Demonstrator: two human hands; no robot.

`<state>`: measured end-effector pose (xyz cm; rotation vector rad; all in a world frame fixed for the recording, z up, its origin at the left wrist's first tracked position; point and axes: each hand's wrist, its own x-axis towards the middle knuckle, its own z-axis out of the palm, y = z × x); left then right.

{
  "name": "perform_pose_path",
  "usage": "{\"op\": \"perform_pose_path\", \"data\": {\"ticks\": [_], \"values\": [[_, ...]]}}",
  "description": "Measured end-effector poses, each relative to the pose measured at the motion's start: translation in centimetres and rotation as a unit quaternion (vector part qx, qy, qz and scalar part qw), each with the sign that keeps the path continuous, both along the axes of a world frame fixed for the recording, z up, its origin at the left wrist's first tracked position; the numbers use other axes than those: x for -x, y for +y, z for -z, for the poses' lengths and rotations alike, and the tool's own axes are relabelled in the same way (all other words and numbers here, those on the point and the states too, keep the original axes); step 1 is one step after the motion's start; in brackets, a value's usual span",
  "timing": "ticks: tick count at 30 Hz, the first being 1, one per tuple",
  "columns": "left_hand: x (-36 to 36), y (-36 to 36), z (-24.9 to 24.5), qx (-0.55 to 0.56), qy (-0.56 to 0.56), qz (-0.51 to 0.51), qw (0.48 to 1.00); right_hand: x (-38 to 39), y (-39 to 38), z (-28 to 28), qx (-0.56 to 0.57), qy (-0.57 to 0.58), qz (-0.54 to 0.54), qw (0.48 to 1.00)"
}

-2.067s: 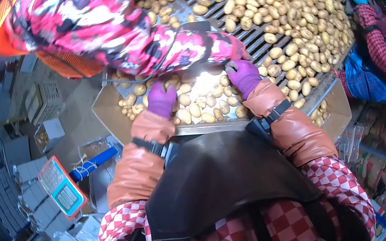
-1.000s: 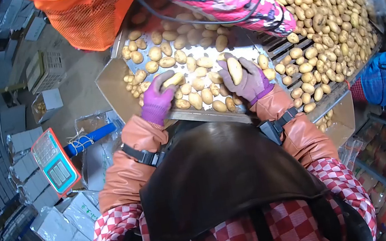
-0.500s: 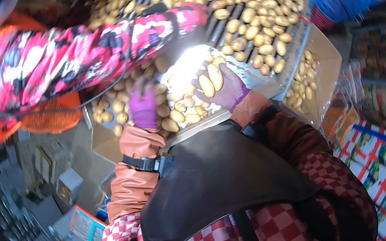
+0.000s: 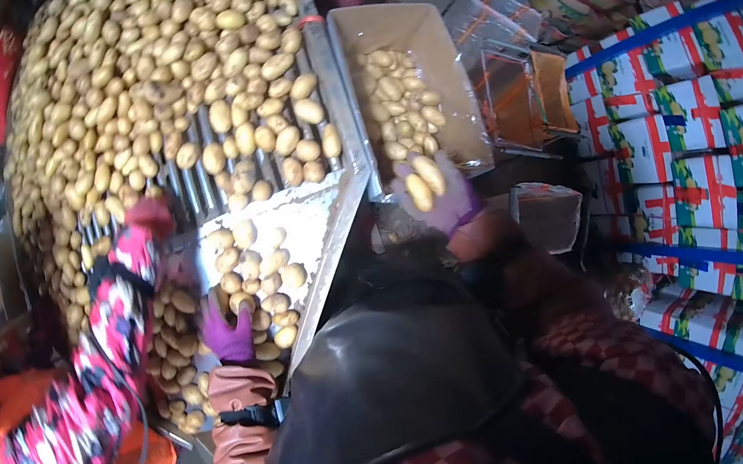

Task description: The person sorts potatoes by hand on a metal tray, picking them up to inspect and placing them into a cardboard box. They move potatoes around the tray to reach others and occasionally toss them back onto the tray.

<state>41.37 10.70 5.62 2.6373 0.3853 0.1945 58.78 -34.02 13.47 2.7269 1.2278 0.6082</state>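
Observation:
In a purple glove, my right hand [image 4: 452, 202] holds two long yellow potatoes [image 4: 425, 183], which lie across the palm side of its fingers. It is over the near end of an open cardboard box [image 4: 462, 125] with potatoes [image 4: 399, 101] inside. My left hand [image 4: 229, 332], also gloved in purple, rests among loose potatoes [image 4: 253, 280] on a shiny metal tray [image 4: 315, 210]. Its thumb and fingers are spread apart, with potatoes right beside them; some fingertips are hard to make out.
Potatoes cover a roller conveyor [image 4: 188, 178] beyond the tray. A co-worker's arm in a pink patterned sleeve [image 4: 88, 403] reaches onto it from the left. Stacked printed cartons [image 4: 699, 151] stand at the right, near a plastic-lined box [image 4: 548, 214].
My view has turned right. My right hand has carried its two potatoes from the tray to the box. My left hand remains among the tray's potatoes.

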Motion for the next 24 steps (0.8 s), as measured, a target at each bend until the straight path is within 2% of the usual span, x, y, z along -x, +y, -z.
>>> {"op": "perform_pose_path", "data": {"ticks": [2, 3, 4, 5, 6, 7, 8, 10, 11, 13, 14, 15, 16, 17, 18, 19, 21, 22, 23, 24], "values": [[0.0, -0.5, -0.6, 0.119, 0.042, -0.027, 0.992, 0.2, -4.8, 1.1, -0.142, 0.049, 0.157, 0.976], [0.1, -0.5, -0.5, 0.054, 0.040, -0.007, 0.998, -0.5, -8.3, 0.1, -0.234, 0.153, 0.196, 0.940], [0.2, -0.2, -0.5, -0.010, 0.042, 0.012, 0.999, -1.1, -11.9, -0.9, -0.331, 0.236, 0.237, 0.883], [0.3, -0.4, -0.5, 0.030, 0.048, 0.001, 0.998, -2.0, -15.5, -1.6, -0.464, 0.277, 0.299, 0.786], [0.3, -0.6, -0.6, 0.046, 0.042, -0.001, 0.998, -3.1, -18.8, -2.1, -0.606, 0.266, 0.346, 0.665], [0.2, -0.6, -0.9, 0.062, 0.039, -0.001, 0.997, -4.3, -21.5, -2.6, -0.704, 0.225, 0.363, 0.568], [0.1, -0.6, -1.1, 0.078, 0.034, -0.003, 0.996, -5.3, -23.7, -3.1, -0.771, 0.191, 0.350, 0.496], [0.0, -0.1, -0.2, 0.046, -0.018, 0.023, 0.999, -7.2, -25.7, -3.2, -0.881, 0.163, 0.257, 0.362], [0.0, 0.1, 0.0, 0.041, -0.043, 0.024, 0.998, -8.1, -25.7, -2.6, -0.920, 0.193, 0.163, 0.301], [0.7, 0.4, 0.7, -0.010, -0.100, 0.034, 0.994, -9.6, -23.4, -1.0, -0.931, 0.333, -0.061, 0.138], [-0.3, -1.6, -2.6, 0.134, -0.071, 0.006, 0.988, -10.1, -21.2, 0.1, -0.885, 0.438, -0.149, 0.055], [-0.7, -2.9, -5.1, 0.136, -0.084, 0.016, 0.987, -10.7, -18.3, 1.6, -0.817, 0.543, -0.194, 0.004], [0.7, -2.6, -2.3, -0.009, -0.137, 0.006, 0.990, -11.2, -14.6, 3.3, -0.746, 0.633, -0.209, -0.002], [-0.5, -3.5, -4.9, 0.004, -0.138, 0.024, 0.990, -11.4, -10.5, 5.2, -0.689, 0.671, -0.140, 0.235], [-1.0, -3.8, -7.4, 0.023, -0.089, 0.056, 0.994, -11.7, -6.6, 7.2, -0.578, 0.671, -0.081, 0.458], [-1.2, -4.1, -8.7, 0.004, -0.027, 0.062, 0.998, -10.7, -3.9, 8.5, -0.438, 0.605, -0.036, 0.664], [1.5, -3.7, -8.1, -0.053, 0.061, 0.062, 0.995, -9.1, 1.5, 6.6, -0.459, 0.711, 0.030, 0.532], [3.5, -3.3, -6.2, -0.100, 0.087, 0.054, 0.990, -7.9, 5.2, 2.5, -0.553, 0.817, 0.075, 0.144], [5.6, -2.3, -5.4, -0.078, 0.130, 0.003, 0.989, -7.6, 7.1, 1.3, -0.489, 0.858, 0.010, 0.159], [7.5, -1.4, -5.3, -0.065, 0.119, -0.036, 0.990, -7.4, 8.6, -0.4, -0.448, 0.865, 0.049, 0.219]]}}
